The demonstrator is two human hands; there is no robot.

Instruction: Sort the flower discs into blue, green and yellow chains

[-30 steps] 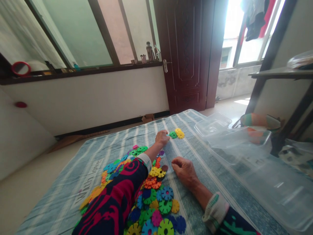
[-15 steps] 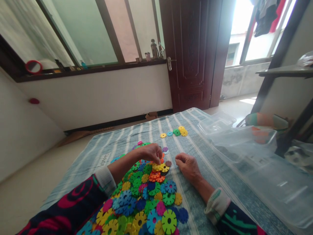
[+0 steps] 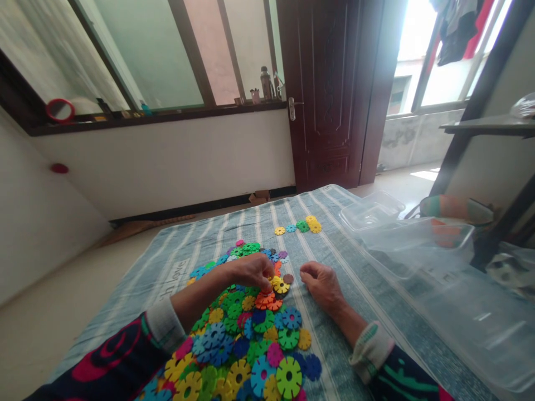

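Note:
A heap of flat, notched plastic discs (image 3: 246, 340) in many colours lies on a blue striped cloth (image 3: 334, 262). My left hand (image 3: 251, 271) rests on the far part of the heap, its fingers curled down and pinching among orange and yellow discs; which disc it holds is hidden. My right hand (image 3: 321, 287) lies on the cloth just right of the heap, loosely closed, with a small brown disc (image 3: 288, 278) beside its fingertips. A short row of yellow, blue and green discs (image 3: 300, 226) lies apart at the far side of the cloth.
Clear plastic containers and lids (image 3: 418, 245) stand on the cloth's right side. A dark wooden door (image 3: 330, 89), a window sill with bottles (image 3: 259, 89) and a dark shelf frame (image 3: 485, 128) lie beyond. Bare floor (image 3: 50, 312) runs along the left.
A second ago my left arm was stretched to the far row of discs; it has drawn back to the heap, leaving a yellow disc added to that row. My right hand has stayed put.

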